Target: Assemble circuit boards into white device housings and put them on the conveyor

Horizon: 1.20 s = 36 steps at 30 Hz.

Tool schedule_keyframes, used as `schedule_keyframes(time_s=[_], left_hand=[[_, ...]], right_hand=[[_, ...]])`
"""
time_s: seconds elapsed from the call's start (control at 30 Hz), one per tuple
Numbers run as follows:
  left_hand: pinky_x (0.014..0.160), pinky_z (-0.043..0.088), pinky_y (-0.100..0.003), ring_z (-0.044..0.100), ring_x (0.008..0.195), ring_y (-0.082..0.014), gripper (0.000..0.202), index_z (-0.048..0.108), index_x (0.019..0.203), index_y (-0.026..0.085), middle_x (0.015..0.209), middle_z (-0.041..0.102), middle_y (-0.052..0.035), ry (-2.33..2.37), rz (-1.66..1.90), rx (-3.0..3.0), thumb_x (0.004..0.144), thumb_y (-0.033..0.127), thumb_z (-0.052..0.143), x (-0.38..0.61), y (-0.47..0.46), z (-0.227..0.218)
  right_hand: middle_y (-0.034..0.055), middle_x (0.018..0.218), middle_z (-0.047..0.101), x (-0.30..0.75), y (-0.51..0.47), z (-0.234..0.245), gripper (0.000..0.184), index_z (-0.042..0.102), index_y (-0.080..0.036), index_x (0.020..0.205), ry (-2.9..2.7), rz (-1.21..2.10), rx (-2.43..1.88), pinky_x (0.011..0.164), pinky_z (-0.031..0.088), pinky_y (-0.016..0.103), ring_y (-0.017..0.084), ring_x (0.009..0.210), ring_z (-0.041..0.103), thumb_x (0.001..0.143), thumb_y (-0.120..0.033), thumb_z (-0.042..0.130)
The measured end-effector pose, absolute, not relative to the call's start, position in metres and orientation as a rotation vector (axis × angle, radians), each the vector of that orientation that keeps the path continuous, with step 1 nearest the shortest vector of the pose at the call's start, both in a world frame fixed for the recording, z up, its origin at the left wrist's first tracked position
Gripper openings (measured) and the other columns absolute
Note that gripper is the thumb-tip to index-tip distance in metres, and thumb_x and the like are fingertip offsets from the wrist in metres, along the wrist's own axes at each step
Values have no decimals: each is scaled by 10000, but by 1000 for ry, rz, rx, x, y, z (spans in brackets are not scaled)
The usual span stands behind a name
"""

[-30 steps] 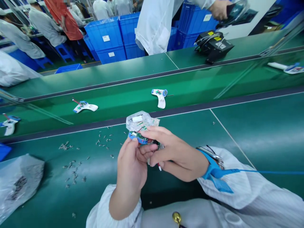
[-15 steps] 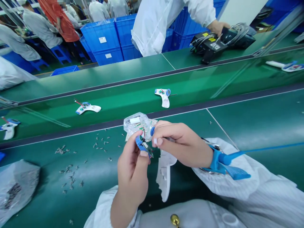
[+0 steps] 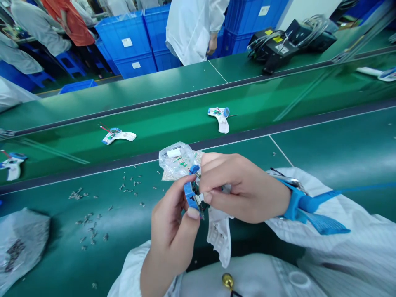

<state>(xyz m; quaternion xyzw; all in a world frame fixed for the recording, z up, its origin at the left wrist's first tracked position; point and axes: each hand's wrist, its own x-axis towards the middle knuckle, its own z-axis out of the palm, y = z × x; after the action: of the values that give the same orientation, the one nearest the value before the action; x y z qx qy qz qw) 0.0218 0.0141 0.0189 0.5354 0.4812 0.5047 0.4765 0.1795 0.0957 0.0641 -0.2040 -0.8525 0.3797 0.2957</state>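
Both hands meet over the green bench near my body. My left hand point(image 3: 173, 222) pinches a small blue part with a green circuit board point(image 3: 192, 197) between thumb and fingers. My right hand point(image 3: 244, 189) is closed on a white gun-shaped plastic shell point(image 3: 220, 235), whose handle hangs down below the fingers, and its fingertips touch the blue part. A blue wrist strap point(image 3: 297, 203) with a cord circles my right wrist. Just beyond the hands lies a clear plastic bag of small parts point(image 3: 176, 160).
Several small screws point(image 3: 89, 222) are scattered on the bench at left, beside a plastic bag of them point(image 3: 18, 247). White gun-shaped units point(image 3: 220, 116) point(image 3: 118, 135) point(image 3: 12, 163) ride the conveyor belt. Across it stand a person in white point(image 3: 192, 29), blue crates point(image 3: 130, 41) and black devices point(image 3: 278, 45).
The blue part has turned more upright between my fingers and the white shell hangs lower. The units on the belt have drifted right. The person opposite has set down a black device.
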Motion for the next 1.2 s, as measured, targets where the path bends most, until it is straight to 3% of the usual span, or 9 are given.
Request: schedule_keyframes(time_s=[0.37, 0.6, 0.67, 0.8, 0.97, 1.2], left_hand=[[627, 399, -219, 438, 571, -106, 327, 480, 1228, 351, 663, 504, 50, 1234, 1101, 1537, 904, 331, 437, 20, 17, 23], [524, 377, -225, 462, 521, -121, 349, 396, 1265, 305, 632, 522, 53, 1293, 966, 1765, 918, 301, 364, 19, 19, 30], [535, 397, -233, 514, 547, -129, 389, 309, 1315, 313, 704, 583, 41, 1339, 894, 1862, 927, 276, 325, 20, 18, 33], [566, 467, -275, 639, 704, -184, 459, 188, 1335, 262, 1022, 647, -61, 1434, 702, 2040, 909, 280, 356, 26, 15, 41], [447, 429, -292, 639, 544, -228, 388, 262, 1227, 130, 810, 671, -104, 1717, 583, 2393, 856, 213, 345, 39, 18, 45], [432, 390, -276, 611, 480, -215, 409, 298, 1197, 88, 644, 628, -52, 1964, 454, 2496, 807, 176, 386, 52, 18, 28]], right_hand=[[-34, 455, 389, 182, 97, 69, 257, 400, -158, 483, -2364, 944, -520, 625, 314, 257, 74, 501, 295, 724, -67, 405], [-30, 444, 383, 182, 96, 68, 255, 372, -157, 471, -2402, 897, -554, 617, 297, 268, 79, 500, 288, 706, -61, 396], [-29, 445, 374, 183, 96, 68, 257, 355, -158, 467, -2411, 886, -592, 609, 290, 267, 83, 506, 284, 702, -62, 395], [-27, 445, 362, 185, 93, 70, 277, 301, -161, 461, -2433, 905, -629, 615, 290, 265, 87, 516, 278, 707, -87, 407], [-34, 471, 332, 185, 91, 70, 251, 270, -166, 493, -2387, 959, -644, 613, 296, 249, 85, 516, 263, 694, -66, 382], [-35, 478, 344, 188, 91, 53, 242, 285, -167, 502, -2351, 1027, -741, 610, 305, 239, 85, 520, 302, 692, -64, 392]])
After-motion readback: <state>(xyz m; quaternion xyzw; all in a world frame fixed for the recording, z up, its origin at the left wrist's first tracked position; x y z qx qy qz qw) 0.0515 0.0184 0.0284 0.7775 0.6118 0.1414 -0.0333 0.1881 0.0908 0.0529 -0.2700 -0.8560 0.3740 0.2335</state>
